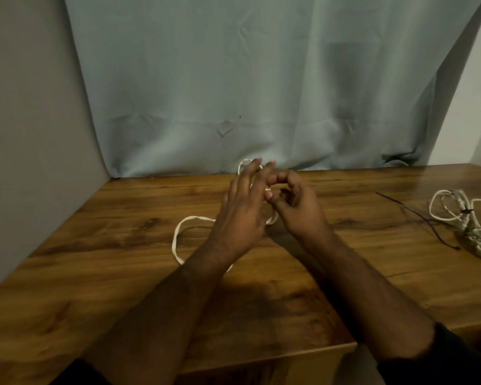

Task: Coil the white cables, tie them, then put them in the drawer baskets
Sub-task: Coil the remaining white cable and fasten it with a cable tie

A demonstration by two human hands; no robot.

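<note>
A white cable lies in loose loops on the wooden table, partly hidden under my hands. My left hand is raised over it with fingers stretched out, and a small loop of the cable shows behind its fingertips. My right hand has its fingers curled and pinches the cable right next to my left hand's fingers. A second bunch of white cables lies at the table's right edge, bound with a dark tie.
A thin dark tie lies on the table between my hands and the right-hand bunch. A pale blue cloth hangs behind the table, with a grey wall at the left. The table's front edge runs near my forearms.
</note>
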